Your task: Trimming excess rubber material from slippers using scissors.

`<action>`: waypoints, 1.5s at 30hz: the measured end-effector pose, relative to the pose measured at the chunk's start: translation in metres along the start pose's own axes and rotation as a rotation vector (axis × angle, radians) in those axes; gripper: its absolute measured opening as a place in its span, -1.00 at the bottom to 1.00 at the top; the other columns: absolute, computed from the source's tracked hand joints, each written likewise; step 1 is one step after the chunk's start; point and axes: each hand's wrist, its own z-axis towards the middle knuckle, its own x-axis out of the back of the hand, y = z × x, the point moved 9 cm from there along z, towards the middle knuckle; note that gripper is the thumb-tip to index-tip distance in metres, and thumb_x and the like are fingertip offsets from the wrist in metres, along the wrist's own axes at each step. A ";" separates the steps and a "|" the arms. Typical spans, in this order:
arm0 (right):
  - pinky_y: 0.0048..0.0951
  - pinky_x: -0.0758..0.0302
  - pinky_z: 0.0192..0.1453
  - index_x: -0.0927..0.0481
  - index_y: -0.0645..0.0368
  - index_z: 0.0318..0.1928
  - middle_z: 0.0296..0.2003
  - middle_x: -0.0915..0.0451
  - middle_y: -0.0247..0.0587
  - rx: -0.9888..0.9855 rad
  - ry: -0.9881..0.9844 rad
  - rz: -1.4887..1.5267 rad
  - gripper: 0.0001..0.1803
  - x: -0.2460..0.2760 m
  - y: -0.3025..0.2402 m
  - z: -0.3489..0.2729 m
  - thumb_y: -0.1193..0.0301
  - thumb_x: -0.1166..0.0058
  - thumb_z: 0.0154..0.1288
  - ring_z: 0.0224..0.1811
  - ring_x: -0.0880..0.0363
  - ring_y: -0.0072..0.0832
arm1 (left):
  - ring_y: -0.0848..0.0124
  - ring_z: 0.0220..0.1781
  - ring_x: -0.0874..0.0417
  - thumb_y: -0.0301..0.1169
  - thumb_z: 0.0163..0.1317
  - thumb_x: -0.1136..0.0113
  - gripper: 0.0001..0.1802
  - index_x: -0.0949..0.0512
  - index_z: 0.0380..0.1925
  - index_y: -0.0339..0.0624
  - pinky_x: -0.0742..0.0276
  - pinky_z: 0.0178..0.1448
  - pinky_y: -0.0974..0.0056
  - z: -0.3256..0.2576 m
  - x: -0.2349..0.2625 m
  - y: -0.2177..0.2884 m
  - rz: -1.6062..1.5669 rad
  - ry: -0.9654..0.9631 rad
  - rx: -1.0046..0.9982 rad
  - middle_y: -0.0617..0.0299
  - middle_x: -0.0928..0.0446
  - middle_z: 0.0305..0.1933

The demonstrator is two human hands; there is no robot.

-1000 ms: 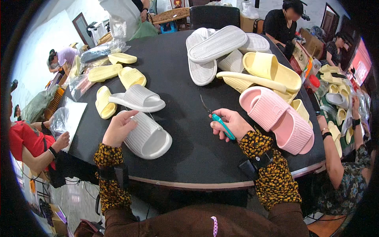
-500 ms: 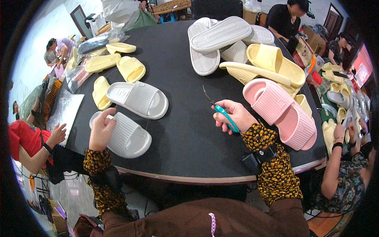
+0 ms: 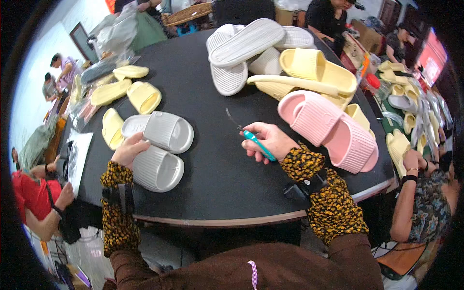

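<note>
My left hand (image 3: 128, 149) is closed on the left ends of two grey ribbed slippers, the farther one (image 3: 166, 130) and the nearer one (image 3: 158, 170). They lie side by side on the black table, soles down. Its fingertips are partly hidden behind the thumb and slippers. In my right hand (image 3: 271, 142), held over the middle of the table, is a teal-handled tool (image 3: 259, 144) with a thin, curved metal tip pointing up and away. To the right of that hand rests a pair of pink slippers (image 3: 328, 130), overlapping each other.
Grey slippers (image 3: 246, 43) and yellow slippers (image 3: 319, 72) are heaped at the far right. More yellow slippers (image 3: 143, 96) and clear plastic bags are at the far left. People work on both sides and behind; the table's near edge (image 3: 217, 222) curves before me.
My left hand has moved forward onto the slippers' left ends, and the nearer grey slipper has shifted closer to the farther one. My right hand still holds the teal tool.
</note>
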 end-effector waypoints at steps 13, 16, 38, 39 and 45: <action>-0.67 -0.40 -0.54 -0.30 0.27 0.07 -0.47 -0.47 -0.32 0.409 0.108 0.239 -0.52 0.005 -0.091 -0.029 0.36 -0.10 0.18 -0.60 -0.42 -0.70 | 0.31 0.12 -0.42 -0.65 0.09 0.08 -0.42 -0.12 0.18 -0.34 -0.35 0.16 0.27 0.016 -0.139 0.094 -0.408 -0.053 -0.504 0.03 -0.33 0.13; -0.66 -0.40 -0.41 -0.24 0.34 0.08 -0.39 -0.45 -0.30 0.528 0.096 0.153 -0.42 -0.002 -0.101 -0.020 0.35 -0.17 0.13 -0.48 -0.41 -0.70 | 0.31 0.12 -0.41 -0.63 0.11 0.08 -0.43 -0.11 0.18 -0.37 -0.32 0.17 0.28 0.015 -0.131 0.093 -0.408 0.038 -0.596 0.03 -0.34 0.11; -0.34 -0.53 -0.28 -0.32 0.22 -0.03 -0.26 -0.52 0.01 0.418 0.179 -0.570 -0.52 -0.029 -0.047 0.000 0.34 -0.17 0.06 -0.34 -0.60 -0.23 | 0.31 0.11 -0.39 -0.54 0.12 0.02 -0.44 -0.12 0.14 -0.50 -0.23 0.20 0.30 -0.014 -0.097 0.090 -0.135 0.421 -0.754 -0.08 -0.34 0.08; -0.34 -0.53 -0.28 -0.32 0.22 -0.03 -0.26 -0.52 0.01 0.417 0.182 -0.569 -0.52 -0.028 -0.046 0.000 0.34 -0.17 0.06 -0.34 -0.60 -0.23 | 0.30 0.11 -0.38 -0.54 0.11 0.02 -0.43 -0.12 0.14 -0.51 -0.22 0.20 0.29 -0.013 -0.098 0.090 -0.144 0.415 -0.775 -0.09 -0.34 0.08; -0.32 -0.51 -0.30 -0.33 0.21 -0.04 -0.30 -0.53 0.02 0.519 0.199 -0.547 -0.55 -0.029 -0.048 -0.004 0.36 -0.15 0.07 -0.36 -0.59 -0.20 | 0.28 0.12 -0.37 -0.52 0.07 -0.01 -0.38 -0.11 0.15 -0.52 -0.18 0.23 0.27 -0.016 -0.107 0.089 -0.126 0.427 -0.785 -0.12 -0.33 0.08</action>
